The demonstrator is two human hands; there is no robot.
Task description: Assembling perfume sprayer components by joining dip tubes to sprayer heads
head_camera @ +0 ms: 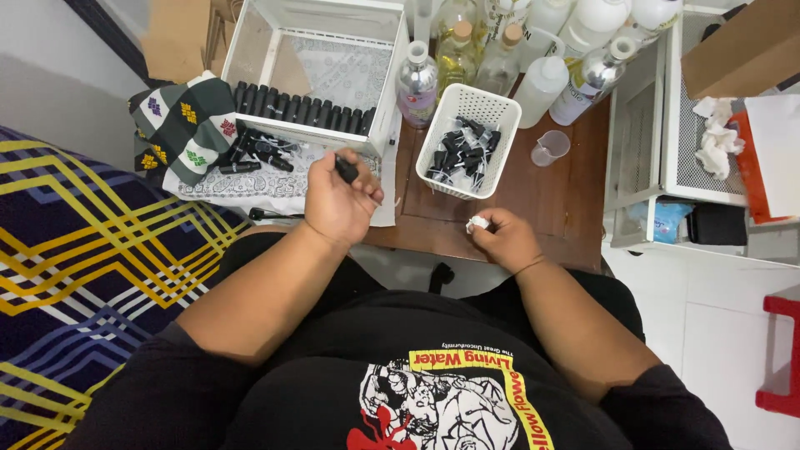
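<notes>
My left hand point(340, 202) is closed round a small black bottle point(347, 170) above the table edge; my right hand point(505, 239) pinches a white tissue wad point(477, 223). I'd wipe gently, gripping the bottle firmly.

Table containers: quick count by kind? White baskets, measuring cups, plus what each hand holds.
White mesh basket: 1
Clear measuring cup: 1
Small black vial, held in left hand: 1
White wad, held in right hand: 1
Total: 4
</notes>
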